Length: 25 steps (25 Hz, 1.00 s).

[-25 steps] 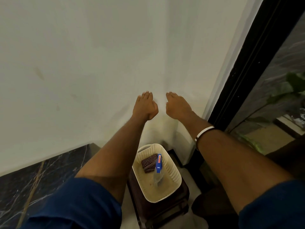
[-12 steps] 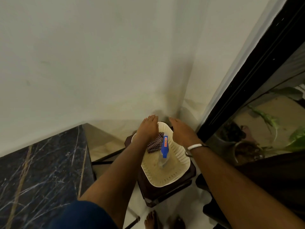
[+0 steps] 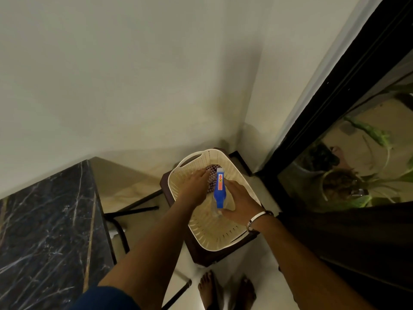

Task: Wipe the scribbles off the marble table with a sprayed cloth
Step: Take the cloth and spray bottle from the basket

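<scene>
A cream perforated basket [image 3: 201, 240] sits on a dark brown stool [image 3: 199, 257] in the room's corner. Inside it lie a dark checkered cloth [image 3: 211, 173] and a spray bottle [image 3: 219, 191] with a blue head and a clear body. My left hand [image 3: 194, 186] is down in the basket with its fingers bent over the cloth. My right hand [image 3: 240, 201] wraps the bottle's clear body, thumb on one side and fingers on the other. The black marble table [image 3: 44, 231] with white and gold veins is at the lower left; no scribbles show on the part in view.
White walls meet in the corner behind the basket. A black-framed glass door [image 3: 324, 113] runs along the right, with potted plants [image 3: 342, 182] behind it. Dark metal table legs [image 3: 131, 211] stand between table and stool. My bare feet [image 3: 225, 291] are on the pale floor.
Both hands dropped from held out at the wall down into the basket. The left has come onto the cloth and the right has closed round the spray bottle. The view tilted down.
</scene>
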Available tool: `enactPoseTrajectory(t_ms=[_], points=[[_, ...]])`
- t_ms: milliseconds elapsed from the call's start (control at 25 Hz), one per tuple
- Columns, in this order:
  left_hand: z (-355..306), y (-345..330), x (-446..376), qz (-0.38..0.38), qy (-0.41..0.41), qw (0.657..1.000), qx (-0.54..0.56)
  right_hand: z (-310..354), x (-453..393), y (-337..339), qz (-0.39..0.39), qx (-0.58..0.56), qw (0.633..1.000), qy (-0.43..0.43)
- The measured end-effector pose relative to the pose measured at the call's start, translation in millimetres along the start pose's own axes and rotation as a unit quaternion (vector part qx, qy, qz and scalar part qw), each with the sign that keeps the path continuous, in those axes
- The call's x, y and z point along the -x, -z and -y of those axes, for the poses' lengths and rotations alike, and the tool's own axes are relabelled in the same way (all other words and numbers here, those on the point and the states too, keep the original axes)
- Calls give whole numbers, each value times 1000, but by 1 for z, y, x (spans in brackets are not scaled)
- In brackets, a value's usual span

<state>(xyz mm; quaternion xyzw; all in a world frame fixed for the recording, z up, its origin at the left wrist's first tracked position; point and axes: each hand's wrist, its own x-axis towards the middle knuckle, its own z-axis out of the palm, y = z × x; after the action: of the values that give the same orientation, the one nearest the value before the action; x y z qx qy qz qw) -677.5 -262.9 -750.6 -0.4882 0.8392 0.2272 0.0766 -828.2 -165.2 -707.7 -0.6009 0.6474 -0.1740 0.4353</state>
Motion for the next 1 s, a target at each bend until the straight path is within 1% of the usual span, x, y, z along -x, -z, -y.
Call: enactPoseTrajectory(t_ms=[120, 160, 240, 280, 360, 480, 520, 560, 600, 640, 760, 800, 880, 920, 960, 1000], points=[[12, -24, -13, 11, 20, 1000, -12, 5, 3, -11, -19, -40, 999, 8], [18, -34, -20, 15, 19, 1000, -20, 8, 3, -15, -37, -40, 998, 17], [27, -50, -31, 31, 20, 999, -28, 12, 2, -19, -120, -1, 992, 31], [28, -51, -33, 31, 20, 999, -20, 10, 2, -21, -144, -1, 988, 47], [19, -45, -33, 29, 18, 999, 2, 9, 1, -25, -131, -10, 990, 48], [6, -36, -27, 0, 21, 999, 30, 8, -9, -42, -184, -32, 982, 15], [3, -35, -26, -7, 22, 999, 41, 6, -13, -47, -186, -40, 982, 17], [-2, -32, -24, -4, 29, 998, 52, 8, -13, -47, -170, -60, 984, 6], [-5, -31, -23, -15, 30, 998, 61, 11, -15, -49, -177, -56, 983, -2], [-10, -28, -21, -12, 41, 996, 75, 10, -16, -50, -197, -53, 979, 8], [-13, -31, -21, -24, 50, 996, 64, 0, -17, -52, -246, -65, 966, 35], [-14, -32, -21, -14, 52, 996, 73, -2, -18, -53, -257, -60, 964, 37], [-17, -34, -20, -11, 57, 995, 81, -7, -20, -58, -265, -68, 961, 45], [-15, -40, -23, -29, 60, 994, 87, -4, -21, -57, -261, -75, 961, 54], [-15, -39, -23, -26, 71, 993, 87, -3, -20, -55, -262, -82, 960, 52], [-16, -39, -20, -32, 75, 995, 65, -7, -19, -57, -273, -81, 957, 50]])
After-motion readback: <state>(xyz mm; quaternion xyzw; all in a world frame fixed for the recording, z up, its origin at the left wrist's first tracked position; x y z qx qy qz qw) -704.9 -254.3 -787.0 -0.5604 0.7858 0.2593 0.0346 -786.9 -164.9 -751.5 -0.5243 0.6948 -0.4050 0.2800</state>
